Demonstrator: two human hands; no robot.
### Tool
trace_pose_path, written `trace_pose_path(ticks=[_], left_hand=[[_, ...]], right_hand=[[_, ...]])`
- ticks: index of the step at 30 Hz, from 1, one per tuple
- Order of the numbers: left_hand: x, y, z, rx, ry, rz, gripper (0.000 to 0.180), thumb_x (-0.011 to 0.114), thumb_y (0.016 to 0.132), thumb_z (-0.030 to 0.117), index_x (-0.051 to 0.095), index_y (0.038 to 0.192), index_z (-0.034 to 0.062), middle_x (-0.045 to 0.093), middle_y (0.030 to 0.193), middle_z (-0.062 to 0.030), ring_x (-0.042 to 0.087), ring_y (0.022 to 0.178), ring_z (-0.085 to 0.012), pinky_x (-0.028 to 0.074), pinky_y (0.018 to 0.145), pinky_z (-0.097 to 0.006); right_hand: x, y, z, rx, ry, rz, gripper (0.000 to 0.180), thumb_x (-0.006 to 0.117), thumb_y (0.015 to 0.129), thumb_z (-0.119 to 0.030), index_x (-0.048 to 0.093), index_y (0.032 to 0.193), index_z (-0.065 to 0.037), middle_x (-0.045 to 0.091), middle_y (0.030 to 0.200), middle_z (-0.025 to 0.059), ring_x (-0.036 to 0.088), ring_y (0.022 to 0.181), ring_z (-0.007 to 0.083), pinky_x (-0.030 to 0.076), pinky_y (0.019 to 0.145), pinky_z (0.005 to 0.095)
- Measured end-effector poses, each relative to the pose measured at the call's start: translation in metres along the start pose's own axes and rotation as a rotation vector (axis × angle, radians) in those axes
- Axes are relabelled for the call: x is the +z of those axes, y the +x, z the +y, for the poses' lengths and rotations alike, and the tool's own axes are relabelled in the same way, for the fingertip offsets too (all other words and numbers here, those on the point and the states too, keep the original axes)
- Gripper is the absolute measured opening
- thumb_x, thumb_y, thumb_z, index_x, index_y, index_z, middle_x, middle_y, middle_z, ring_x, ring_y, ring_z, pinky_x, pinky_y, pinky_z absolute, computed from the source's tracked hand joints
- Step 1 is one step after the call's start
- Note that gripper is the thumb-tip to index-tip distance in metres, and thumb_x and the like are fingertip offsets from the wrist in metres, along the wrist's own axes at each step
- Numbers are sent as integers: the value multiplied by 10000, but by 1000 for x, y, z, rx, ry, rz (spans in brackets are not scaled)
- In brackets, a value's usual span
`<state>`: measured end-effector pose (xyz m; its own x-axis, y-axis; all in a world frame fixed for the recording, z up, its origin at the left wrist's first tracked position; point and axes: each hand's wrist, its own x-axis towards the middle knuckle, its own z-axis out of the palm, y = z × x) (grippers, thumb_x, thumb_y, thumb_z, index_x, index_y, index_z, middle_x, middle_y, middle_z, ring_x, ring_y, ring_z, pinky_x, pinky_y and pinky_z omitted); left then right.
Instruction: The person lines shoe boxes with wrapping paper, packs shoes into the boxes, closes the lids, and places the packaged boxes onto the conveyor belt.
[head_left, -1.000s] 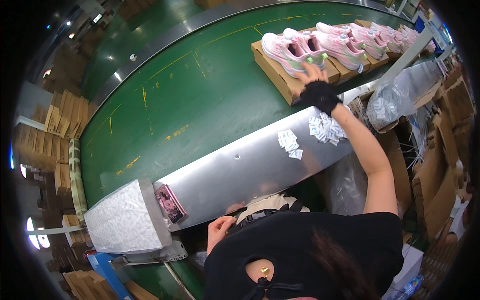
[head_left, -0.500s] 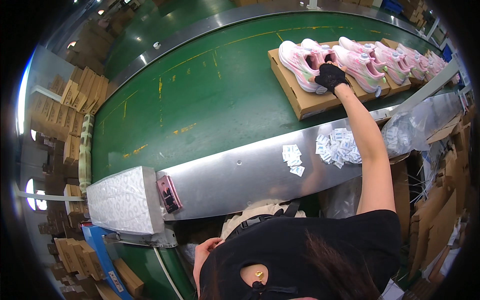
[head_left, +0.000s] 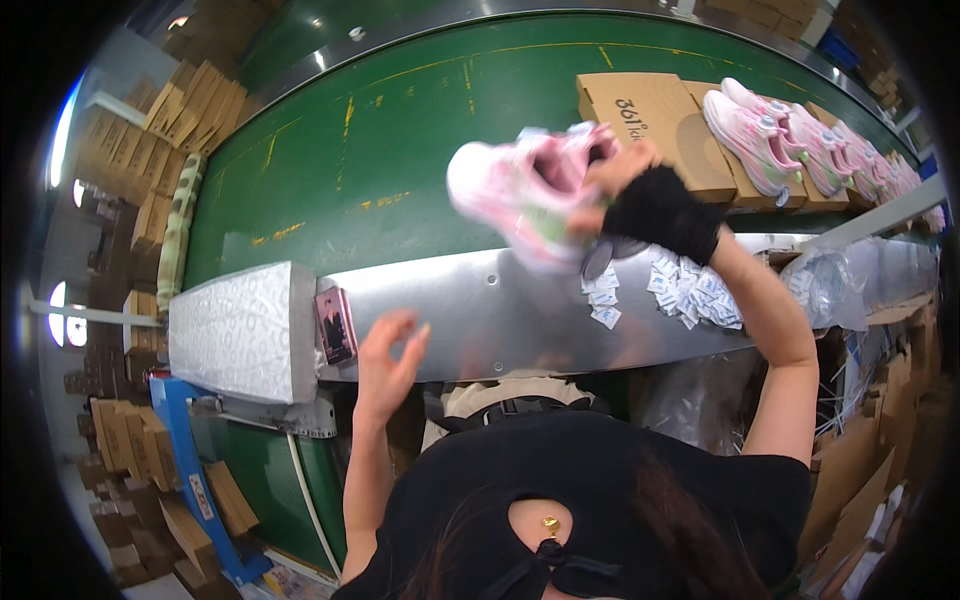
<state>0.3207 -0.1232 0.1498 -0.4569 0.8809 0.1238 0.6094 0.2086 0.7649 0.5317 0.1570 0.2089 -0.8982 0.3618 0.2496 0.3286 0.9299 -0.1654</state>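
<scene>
A pair of pink-and-white sneakers [head_left: 515, 195] hangs over the near edge of the green belt, blurred by motion. My right hand [head_left: 645, 200], in a black fingerless glove, grips the pair at the heel end. My left hand [head_left: 390, 360] is bare and raised above the metal ledge, fingers apart and holding nothing. It is nearest to a pink phone-like flat object [head_left: 336, 326]. Beneath the sneakers, a few small white packets [head_left: 604, 308] lie on the ledge, and a bigger pile of packets [head_left: 690, 290] sits to their right.
A brown shoebox [head_left: 640, 110] rests on the green belt [head_left: 400, 150]; beyond it more sneakers [head_left: 755, 140] stand on boxes in a row. A stack of patterned wrapping paper [head_left: 245, 335] lies at the left end of the metal ledge [head_left: 450, 310]. A slanting white post [head_left: 880, 212] rises at right.
The pair of sneakers has left the top of the nearest shoebox and moved left and toward me in my right hand. My left hand has come up from beside my body.
</scene>
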Motion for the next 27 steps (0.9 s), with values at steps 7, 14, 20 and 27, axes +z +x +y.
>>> trace_pose_path(ticks=[7,14,20,27], left_hand=[[71,83,0,275,158,32,374,555,787,314,581,967,-13,502,1136,-228,500,1018,-367,373,888,-398],[121,80,-47,129,186,-352,497,471,784,496,618,790,22,594,757,-199,552,796,-347,376,702,-470],[119,85,-41,153,171,-446,574,446,795,528,599,874,-20,561,884,-239,508,909,-384,342,815,-501],[104,96,-32,174,55,-234,650,534,783,444,376,1224,-6,338,1249,-264,395,1106,-407,293,906,-501]], right_hand=[[123,-29,-84,-530,137,60,355,675,564,-390,525,687,-93,546,746,60,503,707,212,370,721,409],[161,1,-7,-89,596,102,161,645,691,-165,579,764,-38,603,803,101,553,767,286,428,703,350],[211,-11,114,643,-644,-79,392,592,715,-178,534,1103,-177,214,1379,150,233,1245,377,238,927,586],[146,38,45,407,-360,207,319,527,698,-61,583,1002,-138,354,1293,194,402,1135,353,324,892,502]])
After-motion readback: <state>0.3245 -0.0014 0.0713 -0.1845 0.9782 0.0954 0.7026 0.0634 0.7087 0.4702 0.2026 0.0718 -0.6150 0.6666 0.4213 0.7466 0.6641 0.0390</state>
